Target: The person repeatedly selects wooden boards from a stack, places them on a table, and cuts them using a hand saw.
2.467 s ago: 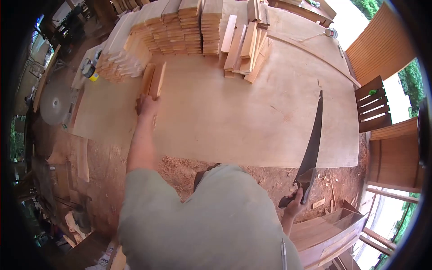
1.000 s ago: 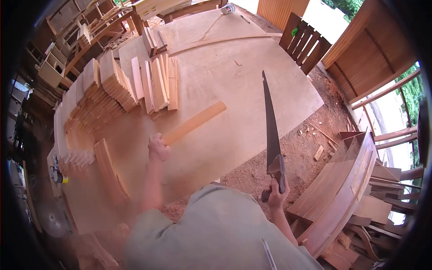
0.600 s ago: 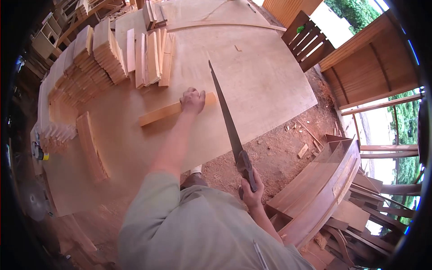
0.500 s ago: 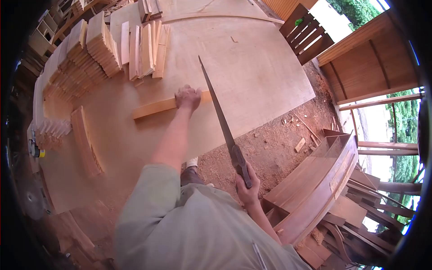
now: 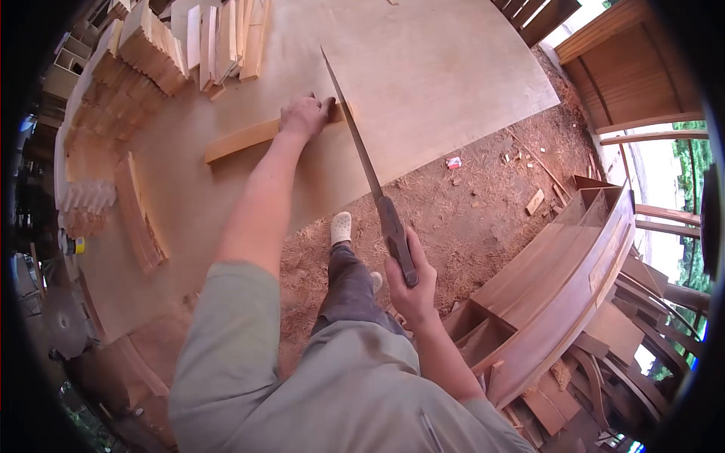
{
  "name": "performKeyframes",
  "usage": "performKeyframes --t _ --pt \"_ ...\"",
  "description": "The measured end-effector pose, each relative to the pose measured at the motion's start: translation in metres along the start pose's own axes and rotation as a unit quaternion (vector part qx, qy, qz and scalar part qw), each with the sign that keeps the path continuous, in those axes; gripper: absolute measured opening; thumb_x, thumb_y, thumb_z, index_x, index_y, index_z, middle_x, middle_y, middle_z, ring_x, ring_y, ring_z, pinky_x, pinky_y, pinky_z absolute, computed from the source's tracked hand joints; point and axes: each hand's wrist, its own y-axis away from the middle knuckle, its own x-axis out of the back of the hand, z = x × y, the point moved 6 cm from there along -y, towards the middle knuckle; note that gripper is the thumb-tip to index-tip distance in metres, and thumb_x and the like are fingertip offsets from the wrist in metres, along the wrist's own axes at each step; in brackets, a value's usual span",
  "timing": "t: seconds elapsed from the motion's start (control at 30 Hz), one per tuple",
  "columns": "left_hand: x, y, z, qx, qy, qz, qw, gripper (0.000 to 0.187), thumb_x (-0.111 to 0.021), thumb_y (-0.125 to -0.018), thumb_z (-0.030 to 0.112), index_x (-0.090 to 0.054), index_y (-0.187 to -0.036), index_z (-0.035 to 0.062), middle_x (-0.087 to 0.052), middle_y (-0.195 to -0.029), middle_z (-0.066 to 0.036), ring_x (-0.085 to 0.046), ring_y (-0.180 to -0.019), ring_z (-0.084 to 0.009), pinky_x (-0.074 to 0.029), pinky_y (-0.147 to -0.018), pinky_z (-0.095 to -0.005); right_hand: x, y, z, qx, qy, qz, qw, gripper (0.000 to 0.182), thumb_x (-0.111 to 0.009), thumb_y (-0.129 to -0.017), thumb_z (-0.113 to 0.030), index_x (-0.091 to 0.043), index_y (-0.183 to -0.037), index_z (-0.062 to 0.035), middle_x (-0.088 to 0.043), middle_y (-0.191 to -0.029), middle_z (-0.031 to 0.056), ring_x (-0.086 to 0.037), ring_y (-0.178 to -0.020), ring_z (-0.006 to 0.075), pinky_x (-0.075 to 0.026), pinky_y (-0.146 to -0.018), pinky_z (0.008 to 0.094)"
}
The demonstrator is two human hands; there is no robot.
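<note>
A pale wooden plank (image 5: 245, 142) lies across the large plywood tabletop (image 5: 453, 68). My left hand (image 5: 303, 117) is closed over it near its right end, the thumb pointing towards the saw. In my right hand (image 5: 414, 281) is the handle of a handsaw (image 5: 362, 158), my fingers wrapped round it. The long, narrow blade slants up and away to the left, overlapping the plank's right end close to my left thumb.
Stacked boards (image 5: 140, 68) fill the table's far left, with loose upright pieces (image 5: 226, 41) beside them. A rough-edged board (image 5: 140, 215) lies nearer. To my right stands a wooden cabinet frame (image 5: 559, 264) beside a scrap pile (image 5: 634, 332). Wood shavings cover the ground (image 5: 468, 196).
The view has tipped down, showing more of my legs and the ground. My left thumb now sticks out towards the saw blade. The saw still crosses the plank's right end.
</note>
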Motion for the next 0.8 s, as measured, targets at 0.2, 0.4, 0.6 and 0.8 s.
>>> performKeyframes --t 0.2,0.4,0.6,0.8 --pt "0.010 -0.001 0.004 0.005 -0.021 0.070 0.997 0.062 -0.035 -0.102 0.054 -0.075 -0.101 0.0063 -0.063 -0.123 -0.006 -0.058 -0.116 -0.0285 -0.045 -0.099 -0.0408 -0.011 -0.016 -0.008 0.041 0.025 -0.002 0.999 0.058 -0.068 -0.089 -0.006 -0.044 -0.141 0.0060 -0.070 -0.106 0.0178 -0.068 -0.091 0.0153 -0.053 -0.080 0.0281" --pt "0.009 -0.008 -0.002 0.022 0.006 0.081 0.996 0.063 -0.040 -0.097 0.060 -0.074 -0.104 0.0070 -0.063 -0.125 -0.006 -0.058 -0.120 -0.0278 -0.043 -0.101 -0.0424 -0.009 0.015 -0.007 0.043 0.045 0.004 0.998 0.059 -0.068 -0.089 -0.004 -0.043 -0.142 0.0067 -0.070 -0.110 0.0189 -0.069 -0.092 0.0161 -0.053 -0.081 0.0282" --pt "0.011 -0.008 -0.004 0.082 0.046 0.078 0.992 0.064 -0.050 -0.090 0.064 -0.072 -0.103 0.0058 -0.064 -0.124 -0.011 -0.061 -0.117 -0.0306 -0.043 -0.102 -0.0436 0.008 0.059 -0.005 -0.033 -0.003 0.007 0.999 0.059 -0.067 -0.088 -0.004 -0.044 -0.142 0.0069 -0.069 -0.108 0.0171 -0.067 -0.088 0.0137 -0.052 -0.081 0.0262" --pt "0.014 -0.006 -0.006 0.063 0.065 0.094 0.991 0.062 -0.054 -0.088 0.064 -0.071 -0.104 0.0064 -0.065 -0.123 -0.011 -0.062 -0.116 -0.0310 -0.045 -0.100 -0.0448 -0.009 0.013 -0.010 -0.030 0.037 0.010 0.999 0.058 -0.067 -0.089 -0.004 -0.045 -0.141 0.0058 -0.070 -0.104 0.0145 -0.066 -0.088 0.0121 -0.052 -0.081 0.0260"
